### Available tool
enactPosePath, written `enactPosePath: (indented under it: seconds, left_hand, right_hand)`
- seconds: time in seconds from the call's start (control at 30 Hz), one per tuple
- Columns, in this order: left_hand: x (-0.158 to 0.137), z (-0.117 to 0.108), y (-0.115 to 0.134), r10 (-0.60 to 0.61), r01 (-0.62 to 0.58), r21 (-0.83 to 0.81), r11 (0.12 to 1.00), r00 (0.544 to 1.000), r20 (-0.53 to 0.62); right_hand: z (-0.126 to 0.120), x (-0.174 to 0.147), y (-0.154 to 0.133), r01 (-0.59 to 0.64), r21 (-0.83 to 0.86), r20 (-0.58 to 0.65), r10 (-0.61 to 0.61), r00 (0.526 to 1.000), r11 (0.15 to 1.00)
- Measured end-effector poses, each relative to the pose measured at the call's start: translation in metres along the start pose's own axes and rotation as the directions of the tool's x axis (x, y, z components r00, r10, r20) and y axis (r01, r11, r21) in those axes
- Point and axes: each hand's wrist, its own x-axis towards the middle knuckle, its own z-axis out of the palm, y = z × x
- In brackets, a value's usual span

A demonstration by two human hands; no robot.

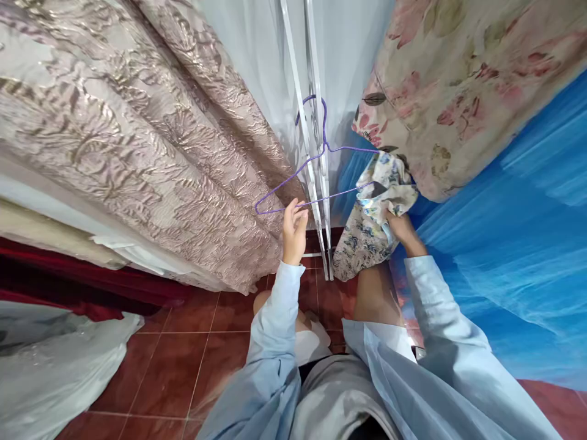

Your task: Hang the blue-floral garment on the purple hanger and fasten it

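A thin purple clothes hanger (290, 179) has its hook over a white metal rail. At its lower left bar, my left hand (295, 232) is closed, fingertips around the bar. A white cloth with a blue floral print (387, 174) covers the hanger's right end. My right hand (404, 231) grips this floral cloth from below, its fingertips partly hidden in the folds. The lower part of the cloth droops down to the left of that hand.
White metal rails (324, 201) run down the middle. Pink-gold brocade fabric (151, 140) hangs on the left, with dark red fabric (68, 275) lower down. Beige floral fabric (463, 91) and blue tulle (504, 244) hang on the right. The floor (183, 360) has red tiles.
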Motion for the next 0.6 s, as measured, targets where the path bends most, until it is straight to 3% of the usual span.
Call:
enactPosePath:
  seconds: [0.07, 0.13, 0.17, 0.23, 0.3, 0.33, 0.37, 0.4, 0.43, 0.47, 0.53, 0.6]
  left_hand:
    - [0.001, -0.005, 0.000, 0.004, -0.005, 0.015, 1.000, 1.000, 0.010]
    - [-0.004, -0.007, 0.002, 0.020, -0.021, 0.040, 0.999, 0.999, 0.031]
    - [-0.008, -0.006, 0.003, 0.039, -0.041, 0.057, 0.998, 0.999, 0.037]
    - [-0.021, -0.003, 0.004, 0.101, -0.107, 0.098, 0.989, 0.992, 0.071]
    - [-0.037, 0.002, 0.004, 0.116, -0.140, 0.095, 0.986, 0.968, 0.224]
    - [-0.045, 0.004, 0.004, 0.074, -0.103, 0.061, 0.993, 0.931, 0.358]
    - [-0.054, 0.006, 0.004, 0.002, -0.015, 0.021, 1.000, 0.861, 0.508]
    - [-0.062, 0.007, 0.004, -0.081, 0.114, -0.009, 0.993, 0.758, 0.647]
    - [-0.069, 0.007, 0.004, -0.157, 0.258, -0.016, 0.966, 0.634, 0.757]
    - [-0.075, 0.007, 0.004, -0.211, 0.378, 0.001, 0.926, 0.514, 0.832]
    - [-0.087, 0.002, 0.006, -0.270, 0.490, 0.074, 0.869, 0.344, 0.899]
    - [-0.097, -0.005, 0.008, -0.301, 0.462, 0.158, 0.873, 0.254, 0.919]
  right_hand:
    - [0.002, -0.010, 0.007, -0.024, -0.026, 0.070, 0.026, 0.997, 0.999]
    - [0.008, -0.035, 0.008, 0.050, -0.015, 0.302, -0.044, 0.952, 0.999]
    - [0.011, -0.051, 0.005, 0.095, -0.006, 0.452, -0.082, 0.888, 0.995]
    - [0.013, -0.080, -0.007, 0.158, 0.010, 0.697, -0.120, 0.707, 0.987]
    - [0.006, -0.101, -0.029, 0.199, 0.028, 0.840, -0.131, 0.526, 0.980]
    - [0.000, -0.106, -0.043, 0.218, 0.047, 0.891, -0.139, 0.431, 0.975]
    - [-0.007, -0.109, -0.058, 0.235, 0.067, 0.929, -0.147, 0.341, 0.970]
    - [-0.015, -0.110, -0.073, 0.244, 0.094, 0.946, -0.163, 0.280, 0.965]
    - [-0.024, -0.109, -0.087, 0.245, 0.131, 0.945, -0.196, 0.262, 0.961]
    - [-0.032, -0.107, -0.099, 0.241, 0.166, 0.931, -0.233, 0.282, 0.956]
    - [-0.046, -0.103, -0.117, 0.216, 0.235, 0.856, -0.307, 0.416, 0.948]
    - [-0.055, -0.100, -0.124, 0.158, 0.296, 0.735, -0.331, 0.592, 0.942]
